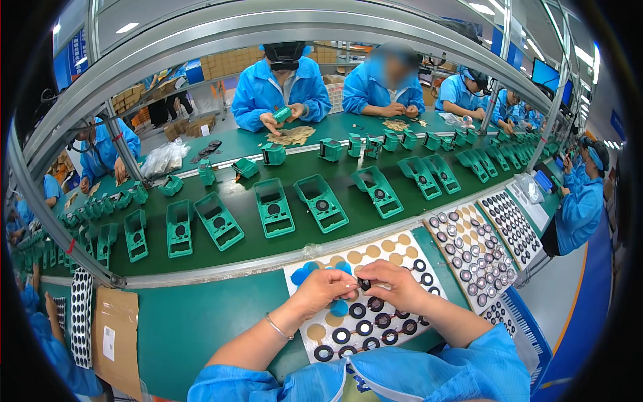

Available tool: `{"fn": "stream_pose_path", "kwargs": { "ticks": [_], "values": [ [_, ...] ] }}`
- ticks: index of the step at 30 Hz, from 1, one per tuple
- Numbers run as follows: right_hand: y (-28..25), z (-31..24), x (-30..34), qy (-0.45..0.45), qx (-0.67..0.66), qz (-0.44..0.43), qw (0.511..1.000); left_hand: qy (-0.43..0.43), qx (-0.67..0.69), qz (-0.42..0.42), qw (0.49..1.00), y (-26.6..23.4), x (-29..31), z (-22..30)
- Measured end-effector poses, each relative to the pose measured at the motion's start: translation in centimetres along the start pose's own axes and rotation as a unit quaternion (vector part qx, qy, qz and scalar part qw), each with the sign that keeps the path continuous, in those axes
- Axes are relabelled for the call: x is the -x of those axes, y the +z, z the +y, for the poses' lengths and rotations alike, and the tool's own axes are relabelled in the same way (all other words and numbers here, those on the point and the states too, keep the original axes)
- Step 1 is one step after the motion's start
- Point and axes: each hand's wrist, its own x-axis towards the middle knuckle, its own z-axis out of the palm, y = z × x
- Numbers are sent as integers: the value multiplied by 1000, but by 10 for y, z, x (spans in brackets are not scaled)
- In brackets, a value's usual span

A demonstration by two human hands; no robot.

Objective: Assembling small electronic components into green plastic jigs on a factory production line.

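Note:
Both my hands meet above a white sheet (pixel 307 345) of round pieces on the near green bench. My right hand (pixel 396 285) is closed, thumb and fingers pinching a small black part (pixel 364 284). Close against it from the other side, my left hand (pixel 325 288) has its fingertips pressed together. Whether they grip the same part or something thin is too small to tell. Beneath the hands lie black rings (pixel 358 311) in rows on the sheet, some joined by red wires. Tan discs (pixel 355 256) line its far part, and blue discs (pixel 338 308) show beside my left hand.
Beyond a metal rail, a green conveyor (pixel 241 258) carries several green plastic housings (pixel 273 208). More part sheets (pixel 469 258) lie at right; a flattened brown cardboard piece (pixel 115 335) is at left. Co-workers in blue sit opposite, one holding a green housing (pixel 282 114). Metal frame bars (pixel 201 30) cross overhead.

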Motion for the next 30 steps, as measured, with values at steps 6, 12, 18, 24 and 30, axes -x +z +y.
{"fn": "stream_pose_path", "kwargs": {
  "ticks": [6, 12, 18, 24, 30],
  "values": [
    [5, -4, 0, -28, 101, -6, 995, 10, -21, 13, 1000, -1, 1, -5],
    [11, 1, 1, -29, 114, -12, 993, 17, 10, 24, 1000, 2, 1, -8],
    [7, 5, 0, 170, -357, -59, 917, 34, 9, 16, 999, 5, 6, -3],
    [4, 21, 1, 206, -407, 33, 889, 46, -229, 54, 971, -15, 6, -8],
    [-6, 10, -8, 200, -476, 29, 856, 141, -611, 134, 767, -26, 8, -7]
  ]
}}
